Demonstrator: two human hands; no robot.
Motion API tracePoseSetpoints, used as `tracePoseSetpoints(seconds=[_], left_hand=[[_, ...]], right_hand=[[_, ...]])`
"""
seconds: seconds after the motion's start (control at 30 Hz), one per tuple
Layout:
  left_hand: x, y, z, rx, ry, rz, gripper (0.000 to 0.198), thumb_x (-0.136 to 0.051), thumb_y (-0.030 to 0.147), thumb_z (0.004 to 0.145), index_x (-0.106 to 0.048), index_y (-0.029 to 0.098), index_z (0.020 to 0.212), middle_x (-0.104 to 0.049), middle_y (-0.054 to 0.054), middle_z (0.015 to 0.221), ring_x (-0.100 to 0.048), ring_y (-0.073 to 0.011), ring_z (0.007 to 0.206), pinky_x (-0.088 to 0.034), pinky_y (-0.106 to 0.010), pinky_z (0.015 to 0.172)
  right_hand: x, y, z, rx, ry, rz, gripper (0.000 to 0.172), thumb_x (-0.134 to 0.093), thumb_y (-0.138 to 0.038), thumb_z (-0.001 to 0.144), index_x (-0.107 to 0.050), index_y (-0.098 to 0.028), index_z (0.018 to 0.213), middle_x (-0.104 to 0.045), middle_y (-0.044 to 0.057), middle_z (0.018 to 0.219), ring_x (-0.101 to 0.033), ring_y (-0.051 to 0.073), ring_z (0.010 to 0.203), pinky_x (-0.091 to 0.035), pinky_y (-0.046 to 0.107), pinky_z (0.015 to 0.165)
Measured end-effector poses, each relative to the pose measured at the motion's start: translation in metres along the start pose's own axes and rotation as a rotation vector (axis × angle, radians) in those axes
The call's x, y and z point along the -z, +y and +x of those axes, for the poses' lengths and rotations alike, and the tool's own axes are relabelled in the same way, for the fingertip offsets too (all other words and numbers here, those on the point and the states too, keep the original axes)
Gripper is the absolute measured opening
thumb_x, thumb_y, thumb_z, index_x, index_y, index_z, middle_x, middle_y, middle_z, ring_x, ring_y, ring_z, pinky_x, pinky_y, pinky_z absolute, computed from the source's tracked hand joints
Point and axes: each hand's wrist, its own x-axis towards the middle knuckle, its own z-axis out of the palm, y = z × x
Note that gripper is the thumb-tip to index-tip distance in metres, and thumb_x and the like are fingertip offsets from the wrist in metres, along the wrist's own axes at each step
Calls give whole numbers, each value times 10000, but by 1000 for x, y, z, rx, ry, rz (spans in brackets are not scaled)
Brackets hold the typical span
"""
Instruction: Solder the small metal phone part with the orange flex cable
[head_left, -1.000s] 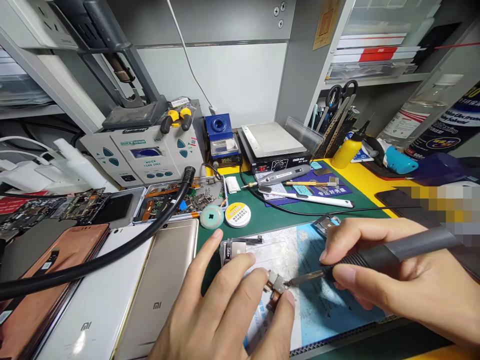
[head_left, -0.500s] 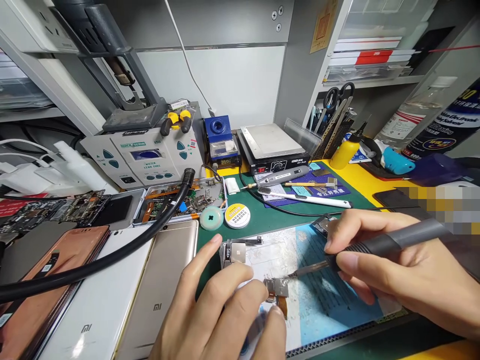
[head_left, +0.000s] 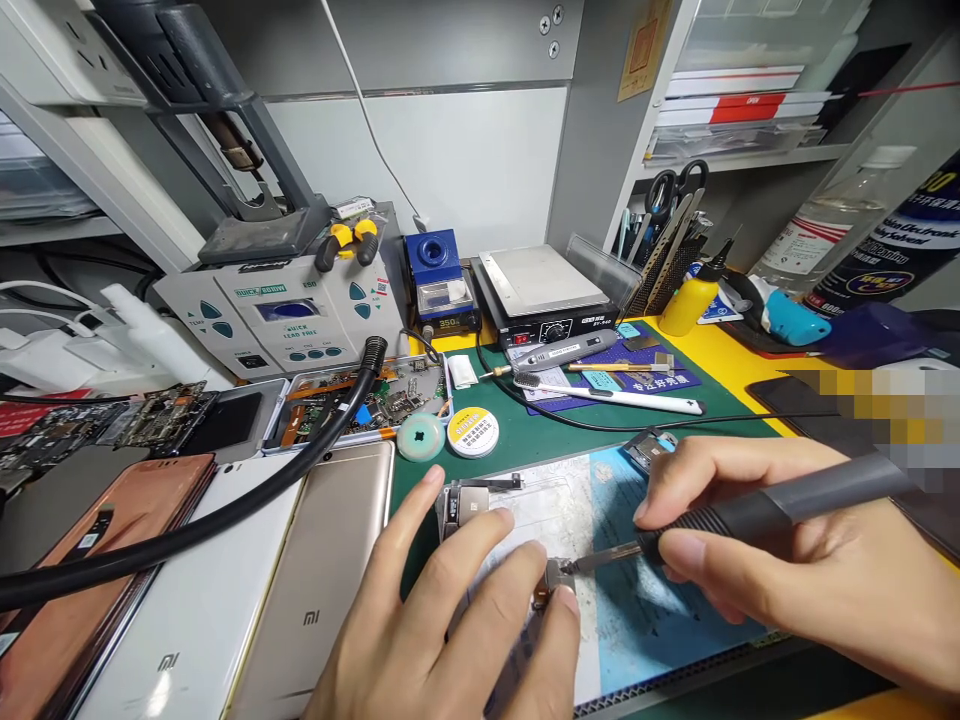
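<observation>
Component (head_left: 557,575) lies between the left fingers (head_left: 534,562), at the tool tip (head_left: 592,561).

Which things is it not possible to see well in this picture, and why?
Head view:
small metal part: partly hidden by the left hand;
dark tool: its tip is too small to tell exactly where it ends;
dark container: cut off by the right edge.

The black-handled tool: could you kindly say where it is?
Lower right in the head view, the tool is in the right hand, its tip at the metal part.
</observation>
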Motion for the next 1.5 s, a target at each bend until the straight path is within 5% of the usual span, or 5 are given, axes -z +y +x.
tracePoseSetpoints(seconds=[0.83, 1.5], left_hand=[[-1, 3, -1, 12, 9, -17, 279, -540, 98, 997, -782, 202, 1090, -740, -69, 1162, -576, -288, 1256, -242, -638, 1280], [1, 3, 0, 22, 9, -18, 284, -549, 99, 995, -787, 211, 1101, -752, -64, 1153, -571, -290, 1264, -243, -651, 1278]], right_hand=[[3, 4, -2, 34, -10, -58, 101, -837, -355, 834, -763, -303, 788, -595, -47, 504, -469, 111, 396, -353, 186, 348], [0, -2, 2, 85, -13, -109, 95, -829, -315, 825, -766, -333, 756, -608, -50, 476, -473, 109, 372, -341, 172, 318]])
